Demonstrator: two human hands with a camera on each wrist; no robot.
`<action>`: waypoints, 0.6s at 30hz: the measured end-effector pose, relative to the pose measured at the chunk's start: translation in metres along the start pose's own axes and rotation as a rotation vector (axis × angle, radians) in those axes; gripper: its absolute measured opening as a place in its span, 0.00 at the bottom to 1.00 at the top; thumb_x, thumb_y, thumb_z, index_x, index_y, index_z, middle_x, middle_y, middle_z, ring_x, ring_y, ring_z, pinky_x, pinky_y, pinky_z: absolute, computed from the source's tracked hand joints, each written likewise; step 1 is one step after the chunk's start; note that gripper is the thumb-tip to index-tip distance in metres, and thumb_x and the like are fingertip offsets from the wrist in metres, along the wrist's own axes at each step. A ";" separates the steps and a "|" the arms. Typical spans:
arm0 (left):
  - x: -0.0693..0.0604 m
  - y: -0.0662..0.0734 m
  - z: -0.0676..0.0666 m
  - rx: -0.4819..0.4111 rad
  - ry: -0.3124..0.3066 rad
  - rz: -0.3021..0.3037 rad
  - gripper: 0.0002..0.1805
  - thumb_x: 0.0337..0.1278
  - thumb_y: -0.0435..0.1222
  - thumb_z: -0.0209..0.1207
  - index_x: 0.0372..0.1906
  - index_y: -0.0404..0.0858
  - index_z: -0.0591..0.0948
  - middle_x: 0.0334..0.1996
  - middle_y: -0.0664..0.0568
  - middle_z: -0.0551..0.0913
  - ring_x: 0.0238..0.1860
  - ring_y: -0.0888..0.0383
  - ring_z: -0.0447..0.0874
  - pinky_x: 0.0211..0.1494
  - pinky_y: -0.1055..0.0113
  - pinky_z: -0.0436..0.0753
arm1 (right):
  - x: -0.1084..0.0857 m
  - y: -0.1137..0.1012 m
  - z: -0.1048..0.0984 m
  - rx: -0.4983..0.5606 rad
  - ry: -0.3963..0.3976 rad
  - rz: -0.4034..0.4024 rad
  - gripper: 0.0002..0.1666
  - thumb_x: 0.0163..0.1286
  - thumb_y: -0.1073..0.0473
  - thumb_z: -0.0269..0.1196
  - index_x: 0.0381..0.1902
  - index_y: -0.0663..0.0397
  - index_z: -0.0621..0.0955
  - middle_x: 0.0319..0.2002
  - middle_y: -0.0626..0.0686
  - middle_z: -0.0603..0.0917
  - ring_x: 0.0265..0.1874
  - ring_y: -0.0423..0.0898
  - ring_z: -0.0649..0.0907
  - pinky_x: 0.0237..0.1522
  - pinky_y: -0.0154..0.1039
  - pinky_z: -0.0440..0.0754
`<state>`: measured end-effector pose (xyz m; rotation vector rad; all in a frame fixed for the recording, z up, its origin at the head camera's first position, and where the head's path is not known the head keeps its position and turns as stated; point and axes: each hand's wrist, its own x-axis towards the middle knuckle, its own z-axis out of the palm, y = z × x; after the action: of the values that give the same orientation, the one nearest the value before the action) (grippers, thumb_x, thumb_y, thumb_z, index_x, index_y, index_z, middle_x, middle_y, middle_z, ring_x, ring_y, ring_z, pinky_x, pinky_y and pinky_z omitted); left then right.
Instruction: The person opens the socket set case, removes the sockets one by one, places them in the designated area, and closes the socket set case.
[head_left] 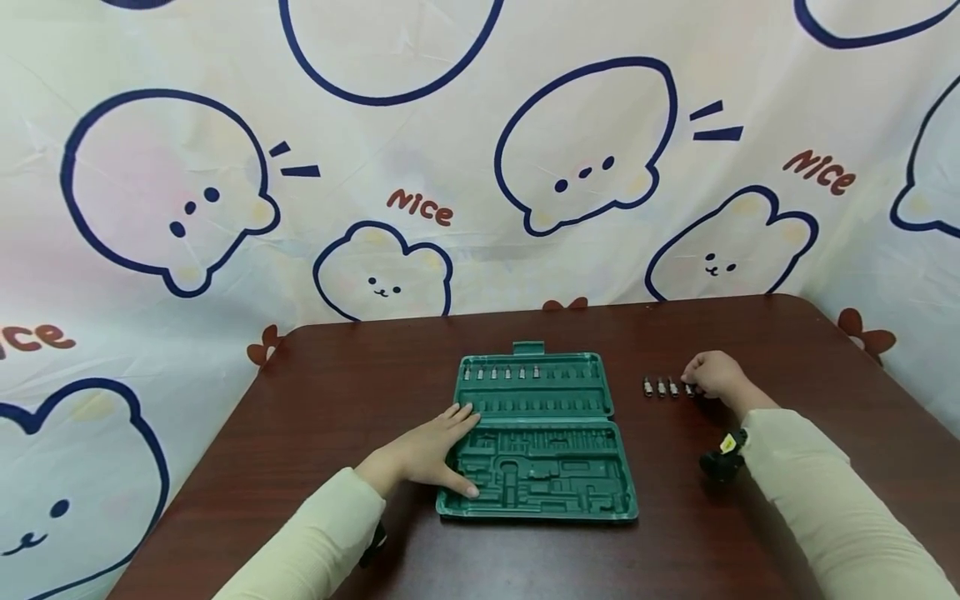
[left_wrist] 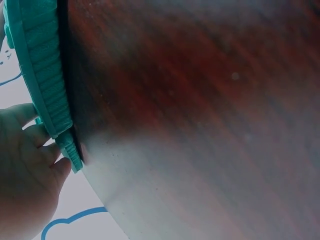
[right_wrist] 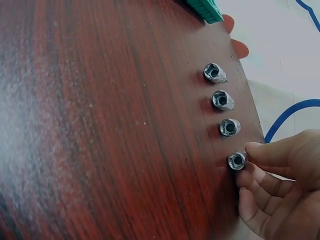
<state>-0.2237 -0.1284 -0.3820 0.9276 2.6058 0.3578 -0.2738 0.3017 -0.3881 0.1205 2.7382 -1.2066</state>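
An open green socket case (head_left: 525,421) lies on the table in the head view, a row of several small metal sockets (head_left: 493,373) in the left of its upper half. My left hand (head_left: 431,450) rests on the case's left edge, fingers spread; the left wrist view shows its fingertips along the case's side (left_wrist: 47,75). Right of the case, my right hand (head_left: 716,375) pinches a metal socket (right_wrist: 237,161) between thumb and fingers, at the end of a line. Three other sockets (right_wrist: 230,127) stand in that line, apart from the hand.
The brown wooden table (head_left: 360,375) carries everything. Behind it hangs a white cloth (head_left: 480,167) printed with cartoon bears. Empty slots (head_left: 577,373) line the right of the case's upper half, and moulded hollows fill its lower half.
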 end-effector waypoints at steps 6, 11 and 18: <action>0.000 0.001 0.000 -0.010 -0.005 -0.017 0.57 0.30 0.64 0.58 0.67 0.42 0.50 0.66 0.49 0.43 0.65 0.51 0.35 0.58 0.50 0.55 | -0.001 0.004 -0.003 0.016 0.018 -0.010 0.09 0.63 0.65 0.50 0.33 0.70 0.73 0.32 0.59 0.75 0.26 0.48 0.74 0.26 0.39 0.73; -0.001 0.002 -0.001 -0.007 0.000 -0.024 0.56 0.30 0.63 0.58 0.67 0.42 0.50 0.66 0.49 0.44 0.65 0.51 0.36 0.58 0.50 0.56 | -0.002 0.001 -0.006 0.048 0.021 0.004 0.13 0.64 0.61 0.51 0.36 0.70 0.72 0.35 0.59 0.74 0.29 0.49 0.74 0.28 0.38 0.73; 0.000 0.001 0.000 0.034 0.008 -0.002 0.56 0.31 0.65 0.56 0.66 0.41 0.50 0.66 0.48 0.45 0.65 0.50 0.37 0.58 0.50 0.55 | -0.005 -0.016 -0.001 0.081 -0.002 -0.013 0.18 0.65 0.58 0.50 0.40 0.72 0.71 0.35 0.60 0.74 0.30 0.49 0.75 0.30 0.39 0.74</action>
<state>-0.2231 -0.1281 -0.3814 0.9369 2.6279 0.3180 -0.2711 0.2918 -0.3747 0.1099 2.6935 -1.3201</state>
